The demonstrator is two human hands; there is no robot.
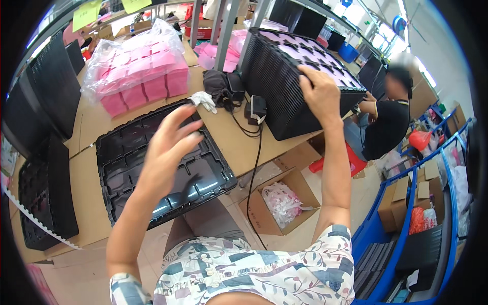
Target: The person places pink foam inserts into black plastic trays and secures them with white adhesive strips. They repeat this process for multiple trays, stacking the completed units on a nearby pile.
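Broadly, a tan tabletop [226,137] fills the view's upper left. At one o'clock stands a tall stack of black trays [272,76], pale pink showing on top; at nine o'clock a single black tray [211,175] lies flat along the table's near edge. A pink stack [142,84] under clear plastic sits at ten, and a cardboard box [264,218] of pale scraps at five. The right hand [321,94] bends its fingers over the tall stack's upper edge — how firmly, I cannot tell. The left hand [165,152], blurred, fingers spread — nothing held — is over the single tray. At eleven lies a white glove [204,100].
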